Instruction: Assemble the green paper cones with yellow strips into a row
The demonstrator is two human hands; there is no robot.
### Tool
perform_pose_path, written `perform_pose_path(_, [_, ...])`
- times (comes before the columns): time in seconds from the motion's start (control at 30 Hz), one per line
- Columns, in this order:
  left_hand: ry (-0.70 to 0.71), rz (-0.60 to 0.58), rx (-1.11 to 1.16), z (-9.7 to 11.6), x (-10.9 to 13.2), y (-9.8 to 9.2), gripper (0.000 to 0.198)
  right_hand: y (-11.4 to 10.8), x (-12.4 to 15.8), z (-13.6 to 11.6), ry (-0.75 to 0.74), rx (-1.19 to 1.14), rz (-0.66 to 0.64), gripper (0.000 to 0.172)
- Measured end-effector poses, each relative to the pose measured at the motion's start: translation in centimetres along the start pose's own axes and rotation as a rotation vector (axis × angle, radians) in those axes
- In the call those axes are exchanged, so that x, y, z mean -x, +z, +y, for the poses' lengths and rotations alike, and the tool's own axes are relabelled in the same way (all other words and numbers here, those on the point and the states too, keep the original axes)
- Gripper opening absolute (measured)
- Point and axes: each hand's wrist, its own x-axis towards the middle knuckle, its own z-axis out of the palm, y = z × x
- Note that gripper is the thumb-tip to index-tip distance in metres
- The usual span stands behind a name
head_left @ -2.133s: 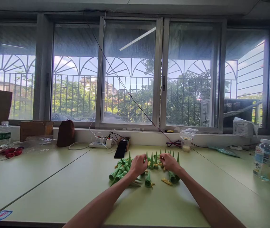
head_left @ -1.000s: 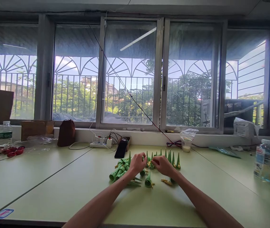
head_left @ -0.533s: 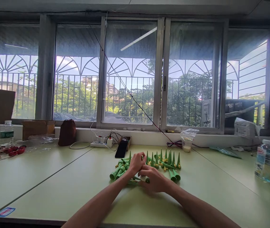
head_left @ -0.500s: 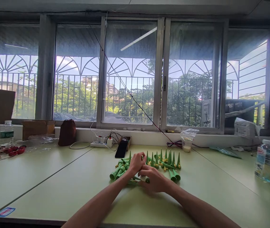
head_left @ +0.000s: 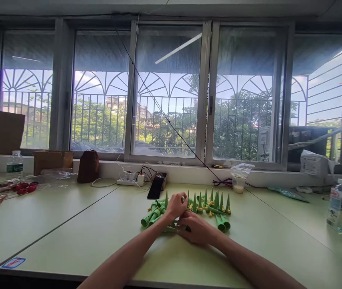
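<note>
Several green plastic cones (head_left: 150, 217) lie heaped to the left of my hands. More green cones stand upright (head_left: 221, 203) to the right, with small yellow pieces (head_left: 229, 210) at their bases. My left hand (head_left: 177, 207) is over the middle of the pile, its fingers curled in a pinch; what they hold is hidden. Just below and to the right, my right hand (head_left: 197, 227) has its fingers bent round a green cone, whose dark open end shows under them. The two hands touch or nearly touch. Two cones (head_left: 223, 223) lie right of my right hand.
Behind the pile lie a black phone (head_left: 155, 186) and a power strip (head_left: 131, 181) with cables. A plastic cup in a bag (head_left: 239, 182) stands near the window. Bottles stand at left (head_left: 15, 166) and right (head_left: 340, 206). A brown pouch (head_left: 88, 166) sits by the sill.
The whole view has shifted slightly, so things appear a little further right. My right hand has drawn in closer under my left; both stay at the cones.
</note>
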Motion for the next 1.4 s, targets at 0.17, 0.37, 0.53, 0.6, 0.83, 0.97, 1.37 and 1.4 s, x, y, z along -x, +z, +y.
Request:
perform_pose_path(0.17, [-0.006, -0.006, 0.014, 0.4, -0.1, -0.5, 0.021, 0.0, 0.2, -0.2, 0.014, -0.009, 0.022, 0.013])
perform_pose_path(0.37, [-0.013, -0.009, 0.045, 0.8, -0.8, -1.4, 0.024, 0.0, 0.3, -0.7, -0.011, -0.065, -0.005, 0.015])
perform_pose_path(0.53, [0.089, -0.126, 0.036, 1.3, -2.6, -4.0, 0.027, -0.3, 0.4, -1.1, -0.008, -0.097, -0.015, 0.012])
perform_pose_path(0.6, [0.137, -0.227, -0.004, 1.4, -3.3, -5.6, 0.026, -0.5, 0.5, -1.3, -0.007, -0.104, -0.017, 0.01])
perform_pose_path(0.83, [0.132, -0.547, -0.331, -1.4, -4.3, -9.9, 0.013, -0.5, 0.3, -1.6, -0.039, -0.131, -0.022, 0.01])
perform_pose_path(0.97, [0.047, -0.513, -0.381, -4.1, -4.0, -9.7, 0.011, -0.1, 0.1, -1.7, -0.061, -0.12, -0.011, 0.017])
perform_pose_path(1.37, [0.031, -0.437, -0.424, -3.2, -2.4, -6.4, 0.013, -0.2, 0.0, -2.2, -0.095, -0.081, -0.009, 0.017])
perform_pose_path(1.4, [0.036, -0.435, -0.432, -2.8, -2.3, -6.1, 0.015, -0.1, 0.0, -2.2, -0.095, -0.081, -0.008, 0.017])
